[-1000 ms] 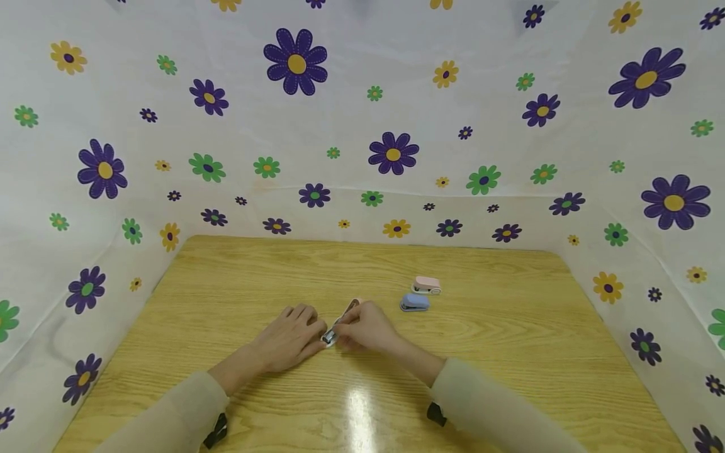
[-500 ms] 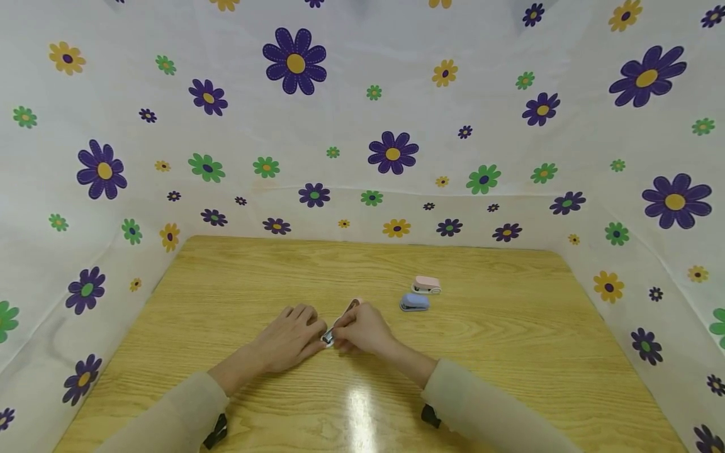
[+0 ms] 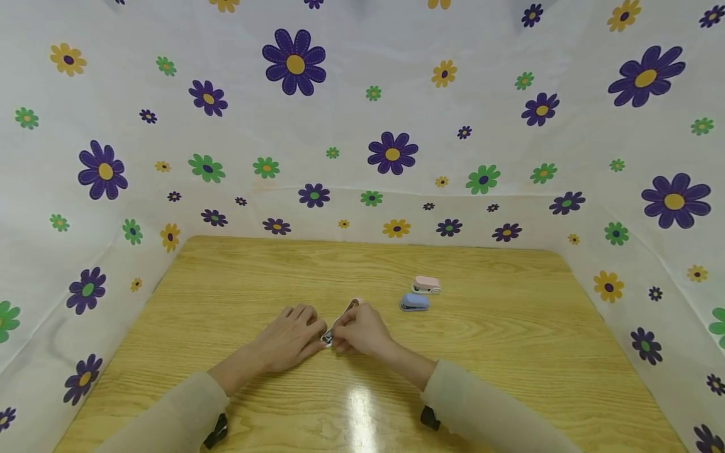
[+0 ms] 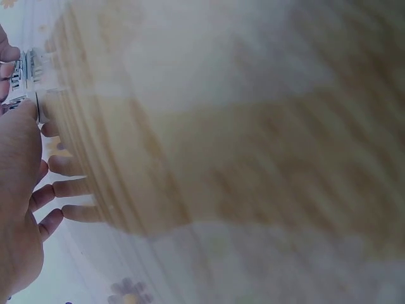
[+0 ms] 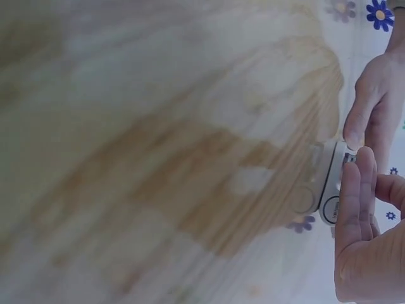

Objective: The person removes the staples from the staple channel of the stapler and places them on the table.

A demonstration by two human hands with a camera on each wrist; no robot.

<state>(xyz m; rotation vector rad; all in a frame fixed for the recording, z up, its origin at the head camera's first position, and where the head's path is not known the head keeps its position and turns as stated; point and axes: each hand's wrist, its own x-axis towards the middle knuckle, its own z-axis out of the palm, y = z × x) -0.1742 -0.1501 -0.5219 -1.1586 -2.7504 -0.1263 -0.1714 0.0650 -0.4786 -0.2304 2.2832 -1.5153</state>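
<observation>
On the table in front of me lies a small white and pinkish stapler [image 3: 354,303], its top swung up and a metal part showing at the near end. My left hand [image 3: 286,340] holds that near end between thumb and forefinger. The other left fingertips rest on the wood in the left wrist view. Over the middle of the stapler, my right hand [image 3: 367,330] has thumb and fingers pinched together at the metal part. In the right wrist view, the stapler's pale side [image 5: 335,174] stands along my right fingers [image 5: 357,202]; what lies between those fingertips is hidden.
Right of my hands stand a closed blue stapler [image 3: 415,302] and, just behind it, a pink and white stapler [image 3: 427,285]. The wooden table [image 3: 238,270] is enclosed by a flower-printed white cloth [image 3: 340,113] at the back and sides.
My right fingers have shifted slightly over the metal part, covering more of it, and the right forearm has drawn a little left. The left hand and the other two staplers have stayed put.
</observation>
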